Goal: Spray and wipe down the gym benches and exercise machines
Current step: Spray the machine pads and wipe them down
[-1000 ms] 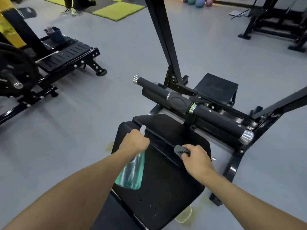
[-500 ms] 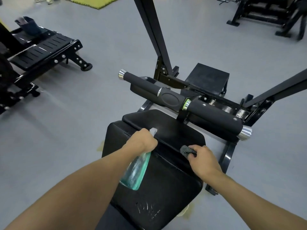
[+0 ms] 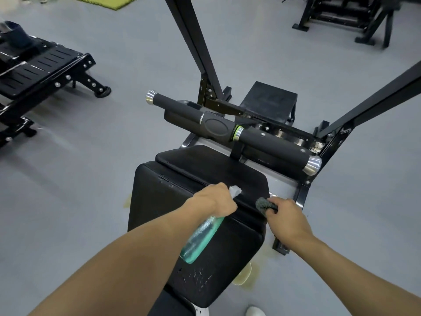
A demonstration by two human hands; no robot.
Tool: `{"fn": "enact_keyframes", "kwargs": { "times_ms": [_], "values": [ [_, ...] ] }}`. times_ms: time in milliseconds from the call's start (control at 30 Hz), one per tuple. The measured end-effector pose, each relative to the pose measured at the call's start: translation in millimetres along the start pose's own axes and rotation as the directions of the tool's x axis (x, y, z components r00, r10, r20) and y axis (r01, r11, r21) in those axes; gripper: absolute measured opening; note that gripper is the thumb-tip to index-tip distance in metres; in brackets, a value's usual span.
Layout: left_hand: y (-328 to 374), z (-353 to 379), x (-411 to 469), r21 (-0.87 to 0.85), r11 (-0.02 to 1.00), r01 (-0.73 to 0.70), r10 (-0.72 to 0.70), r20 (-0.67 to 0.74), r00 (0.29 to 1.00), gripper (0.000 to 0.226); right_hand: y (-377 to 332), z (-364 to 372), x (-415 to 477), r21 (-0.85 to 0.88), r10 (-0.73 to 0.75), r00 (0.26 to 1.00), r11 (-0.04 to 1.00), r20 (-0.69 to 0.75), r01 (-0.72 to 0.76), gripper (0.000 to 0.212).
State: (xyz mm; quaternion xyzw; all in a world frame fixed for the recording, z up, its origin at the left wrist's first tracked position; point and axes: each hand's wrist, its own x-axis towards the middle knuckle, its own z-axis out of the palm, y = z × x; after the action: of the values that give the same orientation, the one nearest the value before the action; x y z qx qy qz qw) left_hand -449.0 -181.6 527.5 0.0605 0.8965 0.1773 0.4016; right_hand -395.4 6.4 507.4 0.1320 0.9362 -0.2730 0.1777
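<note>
Grey floor (image 3: 91, 201) all round; black machine (image 3: 45, 69) far L, rack (image 3: 341, 14) top R, green mat (image 3: 109, 1) at top edge. Straight ahead, just beyond the pad (image 3: 182, 201), is a roller bar (image 3: 273, 142) w/ chrome end caps. A step (image 3: 271, 96) sits behind it, and two black uprights (image 3: 193, 42) angle up past it. Nothing lies between the hands and the pad. Yellowish stain (image 3: 248, 274) on floor by pad's near R corner, white scuffs (image 3: 198, 277) on pad's near end. L hand (image 3: 214, 201) over mid pad, fingers wrapped tight round neck of teal bottle (image 3: 200, 236). Bottle body hangs below the hand toward camera; white nozzle (image 3: 235, 191) pokes out past the fingers, aimed away over the pad seam. R hand (image 3: 287, 220) at pad's R edge, fingers curled on a bunched dark grey cloth (image 3: 263, 205). Cloth sticks out ahead of the knuckles, close to the nozzle; cloth-pad contact unclear.
</note>
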Motion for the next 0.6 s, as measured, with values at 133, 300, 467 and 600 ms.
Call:
{"fn": "enact_keyframes", "kwargs": {
  "times_ms": [133,300,467,600],
  "values": [
    [2,8,-6,0.026,1.000,-0.008,0.007,0.048,0.999,0.065,5,-4,-9,-0.003,-0.001,1.000,1.000,-0.011,0.001,0.032],
    [-28,10,-26,-0.058,0.998,0.016,-0.019,-0.043,0.999,0.064,-4,4,-20,0.017,-0.006,1.000,1.000,0.004,0.006,0.038],
    [-64,12,-47,0.054,0.996,0.071,-0.062,-0.160,0.985,0.065,-29,18,-30,0.030,-0.045,0.998,0.999,0.053,0.043,0.039],
    [-109,13,-62,-0.167,0.975,0.145,-0.199,-0.376,0.905,0.059,-51,29,-31,-0.012,-0.104,0.991,0.994,0.086,0.105,0.039]
  ]
}}
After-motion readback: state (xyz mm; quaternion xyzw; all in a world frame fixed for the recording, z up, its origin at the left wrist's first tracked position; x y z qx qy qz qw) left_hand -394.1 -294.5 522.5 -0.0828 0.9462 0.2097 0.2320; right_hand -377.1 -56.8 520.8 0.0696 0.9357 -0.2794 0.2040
